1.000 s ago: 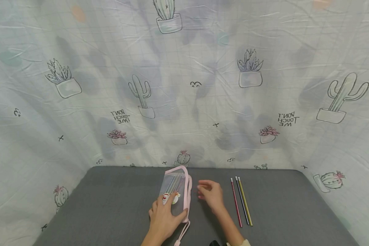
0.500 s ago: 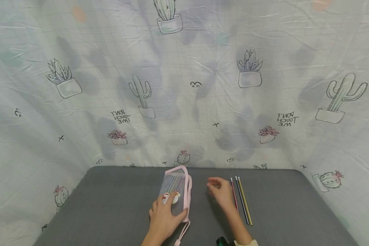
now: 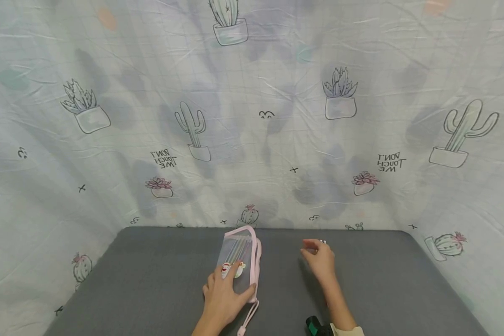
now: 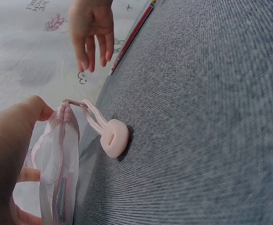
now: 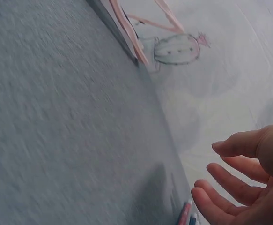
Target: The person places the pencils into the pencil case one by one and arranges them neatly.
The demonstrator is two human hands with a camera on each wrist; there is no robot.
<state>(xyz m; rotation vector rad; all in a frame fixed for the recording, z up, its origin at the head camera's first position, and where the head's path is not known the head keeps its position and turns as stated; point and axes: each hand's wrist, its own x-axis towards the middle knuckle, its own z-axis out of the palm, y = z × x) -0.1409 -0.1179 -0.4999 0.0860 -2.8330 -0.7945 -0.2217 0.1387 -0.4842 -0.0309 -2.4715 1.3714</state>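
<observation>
A clear pencil case (image 3: 234, 249) with pink edging and cartoon stickers lies on the grey table, slim coloured sticks visible inside. My left hand (image 3: 223, 296) grips it, fingers spread over its face and thumb at the zipped edge. From the zip hangs a pink strap with a soft ring-shaped pull (image 4: 115, 138). Over to the right, my right hand (image 3: 320, 261) holds nothing, its fingers loosely bent. It hovers above several pencils, hiding most of them in the head view. A red pencil (image 4: 135, 35) shows in the left wrist view; pencil ends (image 5: 186, 210) appear below the fingers in the right wrist view.
The grey table (image 3: 159, 275) ends at the back against a pale curtain (image 3: 252, 154) printed with cacti. A black and green device (image 3: 315, 326) sits at the right wrist, near the front edge.
My right hand has moved right, away from the pencil case and over the pencils, which it now mostly covers. The left hand has stayed on the case.
</observation>
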